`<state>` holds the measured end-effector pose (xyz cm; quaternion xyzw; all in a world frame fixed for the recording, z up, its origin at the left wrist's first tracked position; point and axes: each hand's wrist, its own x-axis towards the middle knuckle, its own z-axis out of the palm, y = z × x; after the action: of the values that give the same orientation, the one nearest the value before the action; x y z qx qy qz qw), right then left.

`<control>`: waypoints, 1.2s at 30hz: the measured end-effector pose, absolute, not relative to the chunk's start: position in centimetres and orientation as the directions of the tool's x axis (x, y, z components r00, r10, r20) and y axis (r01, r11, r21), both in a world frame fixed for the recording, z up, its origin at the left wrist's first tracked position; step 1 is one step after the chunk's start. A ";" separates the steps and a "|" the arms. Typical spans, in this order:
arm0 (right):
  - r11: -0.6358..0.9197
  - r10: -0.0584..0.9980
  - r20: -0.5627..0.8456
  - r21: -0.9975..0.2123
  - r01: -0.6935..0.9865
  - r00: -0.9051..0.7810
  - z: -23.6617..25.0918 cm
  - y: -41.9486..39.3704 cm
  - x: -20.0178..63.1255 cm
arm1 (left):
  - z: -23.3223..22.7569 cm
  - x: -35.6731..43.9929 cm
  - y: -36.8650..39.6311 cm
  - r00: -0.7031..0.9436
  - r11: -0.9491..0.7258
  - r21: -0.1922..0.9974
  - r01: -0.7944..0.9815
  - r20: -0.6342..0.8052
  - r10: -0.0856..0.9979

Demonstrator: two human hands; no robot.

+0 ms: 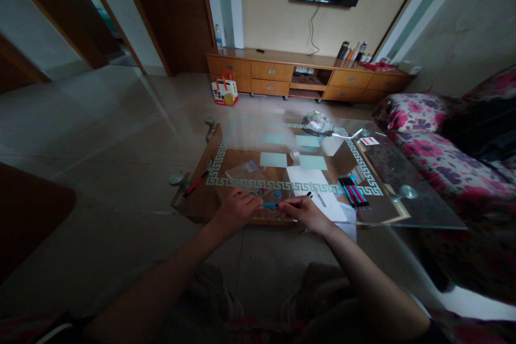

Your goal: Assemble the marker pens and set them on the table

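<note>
Between my two hands a slim blue pen (270, 205) is held level over the near edge of the glass table. My left hand (237, 208) is closed on its left end. At the other end, the fingertips of my right hand (301, 209) pinch the pen's dark tip. A small black piece (309, 194) shows just behind the right hand; whether that hand touches it I cannot tell. Small blue round items (277, 193) lie just beyond the pen. To the right, white paper (328, 207) with a small grey item on it rests near a row of black, red and blue pens (353, 192).
The glass table (427, 215) has a red-and-black pen (196, 184) at its left side and a clear plastic sleeve (242, 170) near the middle. A plastic-covered bowl (317, 123) stands at the back. A flowered sofa (423, 150) is on the right, a wooden cabinet (270, 71) behind.
</note>
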<state>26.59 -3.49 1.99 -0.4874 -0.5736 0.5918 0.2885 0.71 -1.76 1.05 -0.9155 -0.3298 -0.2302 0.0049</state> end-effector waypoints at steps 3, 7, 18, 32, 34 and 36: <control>-0.169 0.913 -0.218 -0.971 0.167 -0.345 1.6 -3.4 26.5 | 0.7 1.1 -2.1 0.639 -0.743 0.288 0.604 0.383 0.668; -0.150 0.933 -0.196 -0.974 0.170 -0.301 0.8 -3.2 26.6 | -0.1 2.2 -2.3 0.517 -0.512 0.700 0.497 0.234 0.823; -0.118 0.964 -0.141 -0.987 0.111 -0.225 0.9 -3.4 26.0 | -0.3 3.6 -2.8 0.263 0.217 0.972 -0.092 -0.186 0.947; -0.394 0.875 -0.391 -0.918 0.048 -0.286 2.4 -5.3 24.5 | 0.0 4.4 -6.2 0.289 0.334 0.849 -0.410 -0.226 0.930; -0.388 0.868 -0.384 -0.920 0.054 -0.314 2.4 -5.5 24.2 | -0.5 4.7 -6.4 0.299 0.333 0.861 -0.386 -0.225 0.928; -0.369 0.870 -0.368 -0.927 0.062 -0.327 2.3 -5.7 24.0 | -1.0 5.1 -6.4 0.306 0.327 0.864 -0.383 -0.216 0.927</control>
<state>23.97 -5.69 2.35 -0.4936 -0.4720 0.6640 0.3043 5.08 -6.38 -0.98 -0.3617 -0.3761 -0.4533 -0.7227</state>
